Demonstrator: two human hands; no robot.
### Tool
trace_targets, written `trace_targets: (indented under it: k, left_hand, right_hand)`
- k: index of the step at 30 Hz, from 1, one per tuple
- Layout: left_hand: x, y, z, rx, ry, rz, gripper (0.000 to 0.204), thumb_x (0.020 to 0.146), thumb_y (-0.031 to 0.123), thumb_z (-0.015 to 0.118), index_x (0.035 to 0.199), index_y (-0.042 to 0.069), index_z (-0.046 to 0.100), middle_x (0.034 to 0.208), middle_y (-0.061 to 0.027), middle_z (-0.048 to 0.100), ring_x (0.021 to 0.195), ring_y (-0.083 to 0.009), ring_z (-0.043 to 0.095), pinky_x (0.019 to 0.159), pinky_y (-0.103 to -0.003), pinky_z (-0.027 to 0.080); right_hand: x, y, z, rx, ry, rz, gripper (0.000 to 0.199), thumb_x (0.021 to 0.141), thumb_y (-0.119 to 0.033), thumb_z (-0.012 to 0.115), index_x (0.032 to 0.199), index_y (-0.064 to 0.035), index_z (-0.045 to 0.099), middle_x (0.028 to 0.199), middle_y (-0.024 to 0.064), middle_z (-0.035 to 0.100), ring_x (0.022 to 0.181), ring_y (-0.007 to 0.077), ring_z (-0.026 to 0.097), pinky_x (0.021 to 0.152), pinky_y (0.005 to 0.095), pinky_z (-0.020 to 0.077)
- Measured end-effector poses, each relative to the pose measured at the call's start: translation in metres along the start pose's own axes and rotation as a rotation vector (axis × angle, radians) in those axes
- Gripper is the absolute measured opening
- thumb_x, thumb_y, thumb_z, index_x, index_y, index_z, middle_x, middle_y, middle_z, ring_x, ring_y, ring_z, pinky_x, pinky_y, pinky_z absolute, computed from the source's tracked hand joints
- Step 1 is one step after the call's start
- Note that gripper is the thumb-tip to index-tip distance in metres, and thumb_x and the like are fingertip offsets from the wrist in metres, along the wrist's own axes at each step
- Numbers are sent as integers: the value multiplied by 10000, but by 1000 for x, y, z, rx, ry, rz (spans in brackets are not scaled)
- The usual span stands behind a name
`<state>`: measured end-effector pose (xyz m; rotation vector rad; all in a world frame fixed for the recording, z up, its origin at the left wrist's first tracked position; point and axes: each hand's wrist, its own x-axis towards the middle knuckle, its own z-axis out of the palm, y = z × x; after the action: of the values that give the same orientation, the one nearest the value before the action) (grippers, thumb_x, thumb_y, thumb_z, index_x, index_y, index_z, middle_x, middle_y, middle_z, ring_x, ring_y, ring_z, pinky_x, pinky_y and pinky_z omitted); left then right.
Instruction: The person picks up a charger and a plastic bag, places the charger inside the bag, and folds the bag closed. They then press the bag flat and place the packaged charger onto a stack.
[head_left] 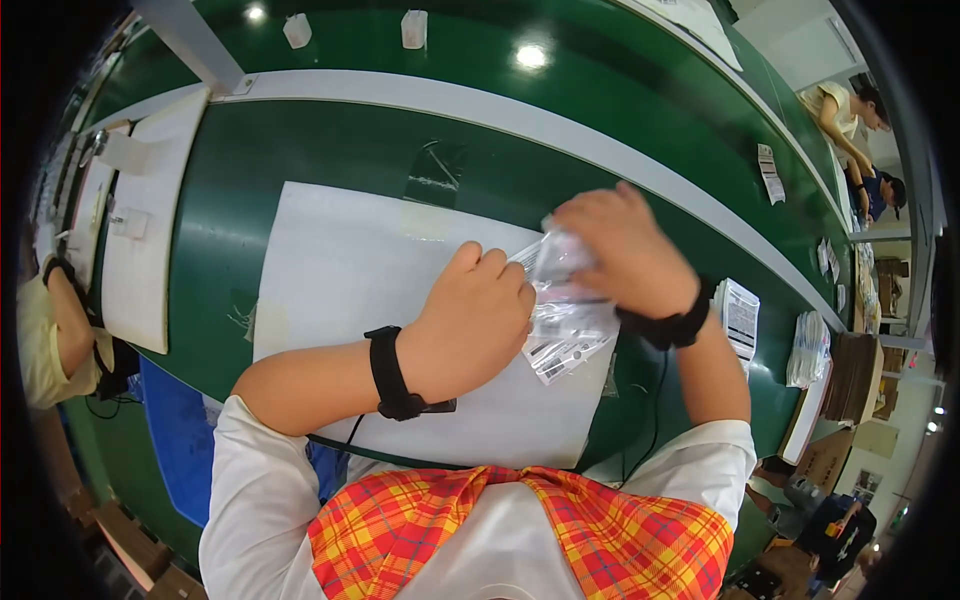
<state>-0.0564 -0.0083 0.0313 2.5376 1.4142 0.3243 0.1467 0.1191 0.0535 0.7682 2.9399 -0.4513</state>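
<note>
My left hand [475,320] is closed, its fingertips at the left edge of a clear plastic bag [575,320]. My right hand [625,250], slightly blurred, curls over the bag's upper end with thumb and fingers gripping it. The bag is crinkled and shiny; what is inside cannot be made out. Under and beside it lies a printed white paper [560,362], partly hidden by the bag and my left hand. Both hands are above a white sheet [340,270] on the green table.
Stacked printed leaflets [738,315] and a pile of packets [808,350] stand at the right. A white divider rail [420,95] crosses the green table [225,190]. Two small white packs lie beyond it. A blue bin [175,440] is at lower left. Other people work at both sides.
</note>
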Motion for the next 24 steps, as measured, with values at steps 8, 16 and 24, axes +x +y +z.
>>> trace_targets:
  k: [8,16,24]
  left_hand:
    - [-1,-8,19,-16,129,47,276,787,127,672,1042,35,621,966,-81,562,901,-243,517,825,-371,380]
    - [1,-5,17,-13,165,67,224,780,57,586,998,27,625,957,-112,578,942,-274,560,876,-382,415]
    - [27,-29,17,150,155,42,372,852,94,593,1221,44,601,1399,-143,519,1365,-337,409,1125,-484,327]
  right_hand:
    - [-22,19,-17,-84,476,263,482,734,-60,677,1204,-35,567,1149,189,597,1086,359,550,965,416,449]
    - [-41,-57,33,73,-9,-68,256,756,-64,628,1006,-10,620,923,158,613,950,345,585,844,411,493]
    - [-8,-44,57,370,153,34,243,770,-121,651,985,-22,598,887,145,601,893,339,589,809,437,485]
